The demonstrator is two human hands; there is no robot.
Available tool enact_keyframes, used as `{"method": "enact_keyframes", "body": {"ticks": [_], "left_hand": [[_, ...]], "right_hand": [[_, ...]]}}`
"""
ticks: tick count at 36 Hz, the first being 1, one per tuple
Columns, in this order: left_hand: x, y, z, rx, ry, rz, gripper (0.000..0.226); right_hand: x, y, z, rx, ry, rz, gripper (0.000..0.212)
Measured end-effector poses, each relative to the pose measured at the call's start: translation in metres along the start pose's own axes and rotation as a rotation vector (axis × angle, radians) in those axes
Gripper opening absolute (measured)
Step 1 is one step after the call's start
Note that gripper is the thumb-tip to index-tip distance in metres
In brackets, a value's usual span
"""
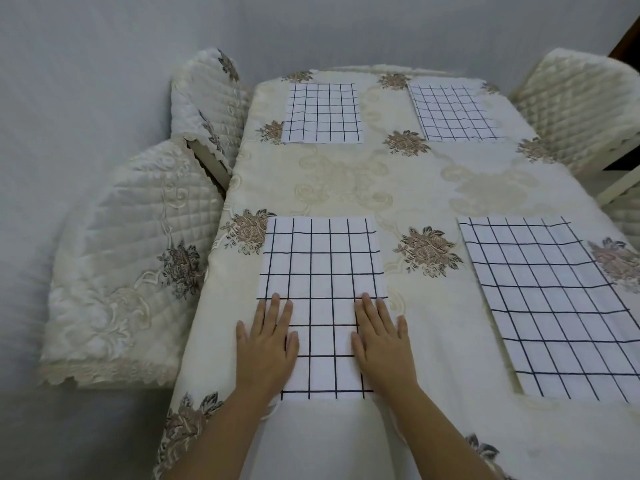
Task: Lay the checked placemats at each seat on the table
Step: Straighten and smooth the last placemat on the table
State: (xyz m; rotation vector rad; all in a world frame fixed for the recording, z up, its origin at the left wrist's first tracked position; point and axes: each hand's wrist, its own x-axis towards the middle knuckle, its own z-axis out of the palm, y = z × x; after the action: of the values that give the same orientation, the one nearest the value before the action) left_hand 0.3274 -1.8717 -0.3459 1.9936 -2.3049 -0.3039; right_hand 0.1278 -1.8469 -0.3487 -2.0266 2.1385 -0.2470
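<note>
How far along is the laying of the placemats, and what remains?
Done: the far left placemat, far right placemat and near right placemat lie flat on the tablecloth. In hand: the left hand and right hand press, fingers straight, on the near left placemat. Left: likely only to let go; no spare placemat is in view.

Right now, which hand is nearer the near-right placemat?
Right. The right hand rests on the right edge of the near-left placemat, toward the near-right placemat; the left hand rests on the opposite edge, farther off.
</note>
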Motion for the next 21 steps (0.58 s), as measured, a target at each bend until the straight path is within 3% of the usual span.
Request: {"method": "enact_keyframes", "body": {"ticks": [15,21], "left_hand": [[-0.001,-0.003,-0.005,0.047,-0.019,-0.011,0.054],[-0.002,-0.002,-0.007,-0.001,-0.061,-0.011,0.055]], "right_hand": [[0.001,0.0,0.0,-0.014,0.046,-0.022,0.054],[0.0,-0.003,-0.01,0.022,-0.061,-0.006,0.059]]}}
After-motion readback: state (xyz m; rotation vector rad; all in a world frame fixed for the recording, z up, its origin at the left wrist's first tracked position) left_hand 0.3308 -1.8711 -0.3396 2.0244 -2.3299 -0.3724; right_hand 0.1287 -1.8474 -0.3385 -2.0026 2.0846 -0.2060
